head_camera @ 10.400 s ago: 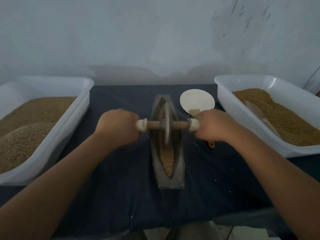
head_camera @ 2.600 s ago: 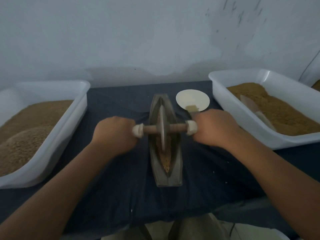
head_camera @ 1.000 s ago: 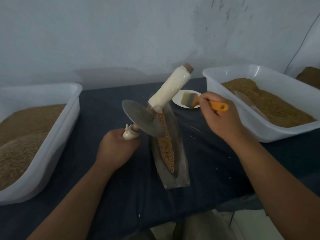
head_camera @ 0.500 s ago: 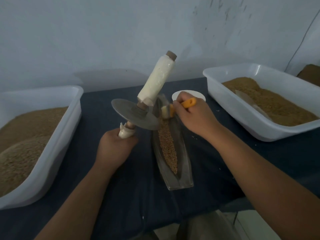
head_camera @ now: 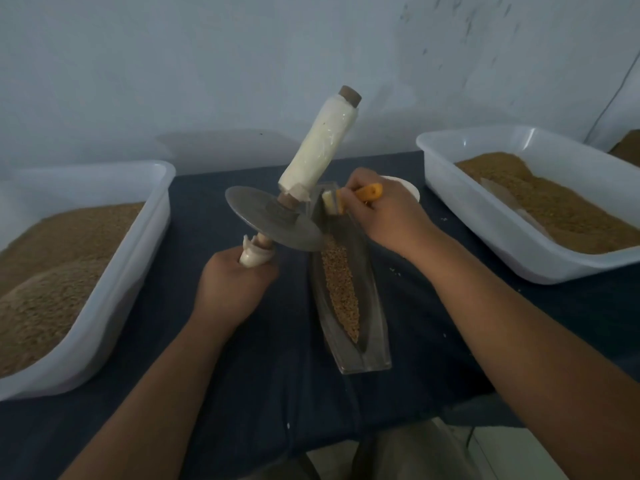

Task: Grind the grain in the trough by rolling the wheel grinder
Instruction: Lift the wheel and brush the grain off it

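Above dark cloth-covered table (head_camera: 214, 375), pale wall (head_camera: 173, 64) behind: left hand (head_camera: 230, 289) grips wheel grinder (head_camera: 273, 220); right hand (head_camera: 391, 216) grips brush (head_camera: 367, 194) over trough (head_camera: 370, 296).

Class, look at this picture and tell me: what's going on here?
A person is working grain at a table. The left hand holds the wheel grinder by one handle, tilted up out of the trough. The right hand holds a small brush at the trough's far end. The grain lies along the trough. No rolling right now.
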`<state>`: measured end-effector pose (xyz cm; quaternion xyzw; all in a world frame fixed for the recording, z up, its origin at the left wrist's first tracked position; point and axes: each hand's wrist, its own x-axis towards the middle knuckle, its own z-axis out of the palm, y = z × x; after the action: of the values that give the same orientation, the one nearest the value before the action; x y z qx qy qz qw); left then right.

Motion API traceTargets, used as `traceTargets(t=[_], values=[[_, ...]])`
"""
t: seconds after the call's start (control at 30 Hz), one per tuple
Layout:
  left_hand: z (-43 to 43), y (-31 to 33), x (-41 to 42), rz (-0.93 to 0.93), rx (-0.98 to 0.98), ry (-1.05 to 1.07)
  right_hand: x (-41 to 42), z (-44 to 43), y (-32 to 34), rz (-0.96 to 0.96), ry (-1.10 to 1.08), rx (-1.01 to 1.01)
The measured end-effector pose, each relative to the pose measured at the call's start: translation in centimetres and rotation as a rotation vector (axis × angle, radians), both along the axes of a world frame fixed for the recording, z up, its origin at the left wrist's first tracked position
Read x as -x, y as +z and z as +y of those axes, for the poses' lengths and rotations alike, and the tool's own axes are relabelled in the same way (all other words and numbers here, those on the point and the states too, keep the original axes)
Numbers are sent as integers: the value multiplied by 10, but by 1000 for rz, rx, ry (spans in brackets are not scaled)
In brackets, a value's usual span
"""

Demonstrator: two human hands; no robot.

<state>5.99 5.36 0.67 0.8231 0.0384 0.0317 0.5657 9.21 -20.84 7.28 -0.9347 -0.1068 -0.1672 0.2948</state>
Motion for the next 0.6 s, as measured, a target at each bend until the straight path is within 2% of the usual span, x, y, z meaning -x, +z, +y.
traceTargets(t=[0.1, 0.17, 0.23, 0.3, 0.43, 0.53, 0.6], values=[[2, 0, 0, 9, -22, 16, 4, 5, -7, 163, 41, 110], [3, 0, -1, 19, -29, 30, 15, 0, -1, 133, 58, 92], [2, -1, -2, 12, -22, 30, 28, -9, 13, 28, 27, -49], [1, -1, -3, 0, -17, 31, 40, -19, 31, 32, 28, -239], [0, 0, -3, 12, -25, 16, 50, -28, 42, 284, 120, -376], [0, 0, -1, 17, -46, 4, 46, -28, 31, 521, 201, -355], [0, 0, -1, 12, -61, 0, 45, -23, 19, 599, 243, -315]])
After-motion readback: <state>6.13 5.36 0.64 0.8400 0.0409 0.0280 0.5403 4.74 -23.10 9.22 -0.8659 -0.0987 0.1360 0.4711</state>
